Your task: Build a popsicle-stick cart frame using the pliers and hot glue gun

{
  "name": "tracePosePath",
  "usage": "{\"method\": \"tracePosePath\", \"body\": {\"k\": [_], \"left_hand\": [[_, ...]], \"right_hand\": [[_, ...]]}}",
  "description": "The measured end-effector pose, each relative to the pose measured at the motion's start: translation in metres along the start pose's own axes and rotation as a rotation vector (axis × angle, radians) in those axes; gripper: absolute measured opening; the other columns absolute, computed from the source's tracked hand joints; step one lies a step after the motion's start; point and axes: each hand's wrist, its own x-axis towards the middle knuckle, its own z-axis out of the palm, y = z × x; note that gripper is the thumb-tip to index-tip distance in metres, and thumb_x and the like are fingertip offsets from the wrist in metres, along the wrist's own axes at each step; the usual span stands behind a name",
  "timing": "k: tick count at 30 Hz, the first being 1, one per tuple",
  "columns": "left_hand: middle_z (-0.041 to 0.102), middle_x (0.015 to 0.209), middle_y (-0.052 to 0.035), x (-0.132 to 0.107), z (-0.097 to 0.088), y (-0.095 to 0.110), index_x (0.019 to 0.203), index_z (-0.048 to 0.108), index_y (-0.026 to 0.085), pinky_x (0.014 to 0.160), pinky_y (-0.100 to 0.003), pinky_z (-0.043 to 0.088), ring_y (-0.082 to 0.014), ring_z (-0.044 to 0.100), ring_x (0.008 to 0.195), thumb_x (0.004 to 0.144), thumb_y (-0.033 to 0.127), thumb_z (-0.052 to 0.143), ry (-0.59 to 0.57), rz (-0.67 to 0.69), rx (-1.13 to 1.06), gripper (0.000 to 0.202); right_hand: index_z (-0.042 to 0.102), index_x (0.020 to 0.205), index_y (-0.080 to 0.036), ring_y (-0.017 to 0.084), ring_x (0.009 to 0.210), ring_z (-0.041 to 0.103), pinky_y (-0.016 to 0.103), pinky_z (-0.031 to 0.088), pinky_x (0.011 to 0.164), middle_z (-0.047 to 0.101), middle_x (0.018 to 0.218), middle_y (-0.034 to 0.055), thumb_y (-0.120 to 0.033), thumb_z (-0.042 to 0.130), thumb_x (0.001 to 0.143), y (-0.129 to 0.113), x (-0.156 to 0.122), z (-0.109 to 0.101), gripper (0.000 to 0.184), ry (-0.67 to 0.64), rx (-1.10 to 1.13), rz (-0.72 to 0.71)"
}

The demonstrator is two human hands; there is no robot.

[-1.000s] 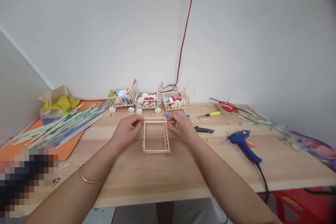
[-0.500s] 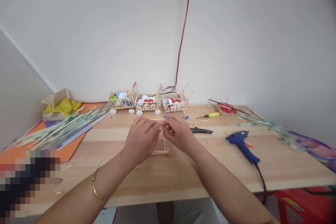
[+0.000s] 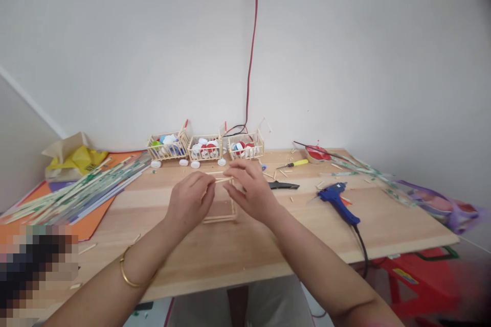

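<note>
My left hand (image 3: 192,199) pinches a thin pale wooden stick (image 3: 221,180) between thumb and fingers, its free end pointing right. My right hand (image 3: 251,189) hovers around that end with thumb and fingers apart, open; whether a fingertip touches the stick I cannot tell. Beneath both hands lies a small rectangular frame of wooden sticks (image 3: 220,220) on the tabletop, partly covered by my left hand.
Three little stick carts (image 3: 169,150) filled with bottle caps stand by the wall. To the right lie a black knife (image 3: 284,185), a yellow-handled tool (image 3: 299,163) and a blue glue gun (image 3: 339,203). Bundled sticks (image 3: 92,189) cover orange sheets at left.
The fingers of my right hand have spread from a pinch and now stand apart near the stick. My left hand keeps its pinch. The whole view has shifted slightly.
</note>
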Motion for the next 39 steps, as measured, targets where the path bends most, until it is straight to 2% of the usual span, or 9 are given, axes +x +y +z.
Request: {"method": "tracePosePath", "body": {"k": [4,8,14,20,24,27,29,32,39], "left_hand": [[0.06,0.076,-0.0038,0.005,-0.013,0.001,0.083,0.06,0.015,0.066,-0.025,0.041,-0.0145,0.054,0.07,0.086,0.017,0.048,-0.018,-0.113,-0.073,0.013],[0.058,0.066,0.0007,0.015,-0.021,0.004,0.078,0.061,0.017,0.06,-0.023,0.038,-0.0122,0.051,0.061,0.085,0.021,0.05,-0.019,-0.202,-0.111,0.014],[0.065,0.075,-0.0006,0.019,-0.004,-0.011,0.081,0.064,0.016,0.063,-0.023,0.042,-0.013,0.057,0.068,0.082,0.025,0.052,0.206,-0.36,-0.215,0.015],[0.066,0.075,-0.0006,0.007,0.008,-0.023,0.083,0.065,0.017,0.067,-0.024,0.044,-0.014,0.059,0.069,0.081,0.03,0.053,0.215,-0.424,-0.267,0.017],[0.065,0.074,0.0002,0.004,0.006,-0.024,0.085,0.064,0.018,0.065,-0.024,0.044,-0.0137,0.058,0.066,0.081,0.032,0.054,0.207,-0.442,-0.239,0.019],[0.064,0.074,0.0002,0.002,0.006,-0.023,0.085,0.064,0.018,0.065,-0.024,0.044,-0.0139,0.058,0.067,0.081,0.033,0.053,0.172,-0.451,-0.254,0.019],[0.064,0.075,-0.0002,0.001,0.007,-0.021,0.084,0.065,0.018,0.065,-0.024,0.043,-0.0142,0.058,0.068,0.081,0.033,0.053,0.158,-0.457,-0.271,0.019],[0.064,0.077,-0.0009,0.0,0.008,-0.021,0.086,0.064,0.018,0.066,-0.024,0.043,-0.0145,0.058,0.07,0.081,0.032,0.053,0.153,-0.458,-0.293,0.018],[0.061,0.072,0.0006,0.0,0.007,-0.02,0.084,0.063,0.017,0.064,-0.022,0.042,-0.0129,0.055,0.065,0.081,0.031,0.053,0.173,-0.483,-0.314,0.018]], "right_hand": [[0.061,0.096,-0.02,0.018,0.096,0.058,0.034,0.039,0.088,0.065,0.099,0.007,-0.02,0.05,0.089,0.001,0.003,-0.023,0.013,-0.006,-0.054,0.022],[0.064,0.088,-0.019,0.017,0.078,0.059,0.03,0.043,0.074,0.067,0.079,0.0044,-0.022,0.051,0.089,0.01,0.003,-0.057,0.014,-0.059,-0.111,0.071],[0.065,0.072,-0.019,0.016,0.062,0.057,0.028,0.042,0.061,0.065,0.068,0.0032,-0.03,0.056,0.085,0.052,-0.029,-0.11,0.02,-0.092,-0.295,0.341],[0.057,0.059,-0.02,0.017,0.06,0.058,0.027,0.039,0.058,0.064,0.062,0.0034,-0.044,0.052,0.083,0.095,-0.074,-0.159,0.035,-0.111,-0.489,0.613],[0.054,0.055,-0.02,0.017,0.057,0.058,0.027,0.036,0.054,0.063,0.058,0.0037,-0.048,0.039,0.088,0.111,-0.094,-0.182,0.046,-0.256,-0.524,0.771],[0.059,0.062,-0.02,0.017,0.054,0.054,0.027,0.034,0.053,0.062,0.057,0.0031,-0.044,0.039,0.087,0.122,-0.105,-0.188,0.04,-0.406,-0.573,0.754],[0.064,0.072,-0.019,0.017,0.056,0.055,0.027,0.035,0.054,0.066,0.065,0.0046,-0.039,0.041,0.086,0.13,-0.108,-0.186,0.033,-0.446,-0.587,0.747],[0.067,0.083,-0.018,0.019,0.065,0.059,0.028,0.038,0.06,0.07,0.08,0.008,-0.034,0.043,0.085,0.143,-0.103,-0.178,0.03,-0.453,-0.584,0.732],[0.068,0.081,-0.017,0.023,0.076,0.062,0.029,0.037,0.061,0.07,0.082,0.0102,-0.032,0.044,0.085,0.165,-0.08,-0.16,0.029,-0.403,-0.651,0.783]]}}
